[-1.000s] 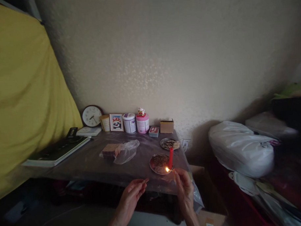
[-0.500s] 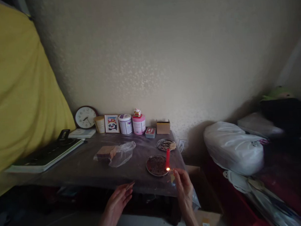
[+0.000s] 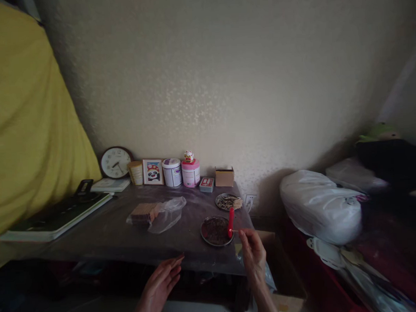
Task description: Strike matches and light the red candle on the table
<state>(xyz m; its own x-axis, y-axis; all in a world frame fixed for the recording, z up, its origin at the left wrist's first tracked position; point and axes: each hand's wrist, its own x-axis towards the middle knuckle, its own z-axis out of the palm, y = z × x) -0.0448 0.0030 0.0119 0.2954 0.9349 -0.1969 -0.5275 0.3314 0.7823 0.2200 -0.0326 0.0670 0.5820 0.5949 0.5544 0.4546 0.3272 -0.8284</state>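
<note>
You are working in a dim view, with soft, muted brightness across the middle of the pale, speckled wall point(image 3: 199, 101) and its texture glinting faintly. A diffuse shadow falls on it left of the bulging white plastic bag point(image 3: 319, 206), whose folds catch a dull sheen. Below the dark, plastic-covered bench point(image 3: 104, 232), you get near-black gloom. By your right hand point(image 3: 254, 252), a tiny glow marks the tip of the thin wooden matchstick point(image 3: 235, 230). Wide-angle stretching appears to slant the draped yellow cloth point(image 3: 29, 112) at your left edge; small details look soft and grainy.
</note>
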